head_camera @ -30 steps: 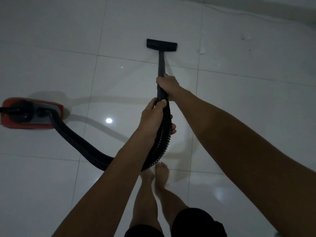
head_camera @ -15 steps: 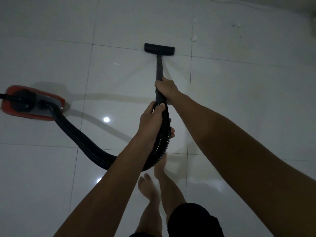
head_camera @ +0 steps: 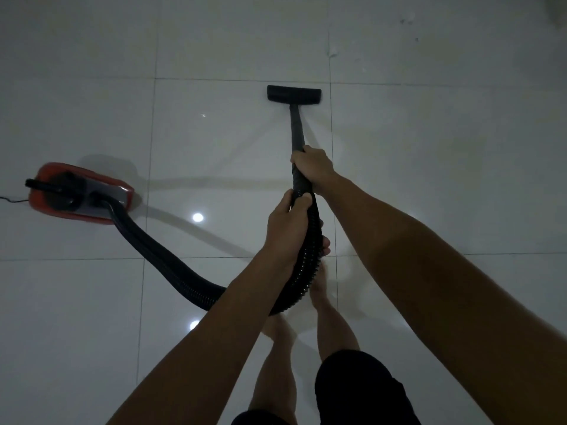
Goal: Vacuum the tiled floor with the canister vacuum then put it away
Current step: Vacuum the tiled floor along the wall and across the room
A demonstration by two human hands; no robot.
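Note:
A red canister vacuum [head_camera: 76, 191] sits on the white tiled floor [head_camera: 445, 179] at the left. Its black ribbed hose [head_camera: 171, 268] curves right and up into my hands. My left hand [head_camera: 288, 228] is closed around the hose's upper end. Just above it, my right hand [head_camera: 313, 167] grips the black wand [head_camera: 297, 127]. The wand runs forward to the flat black floor nozzle [head_camera: 294, 94], which rests on the tile beside a grout line.
My bare feet [head_camera: 319, 289] stand below the hose loop. A thin power cord [head_camera: 12, 200] leaves the canister at the left edge. Small specks of debris [head_camera: 333, 53] lie on the tiles beyond the nozzle. Ceiling-light reflections [head_camera: 198, 217] shine on the floor.
The nozzle has been drawn back toward me, away from the debris. My feet have stepped backward. The canister sits farther into view, toward the right.

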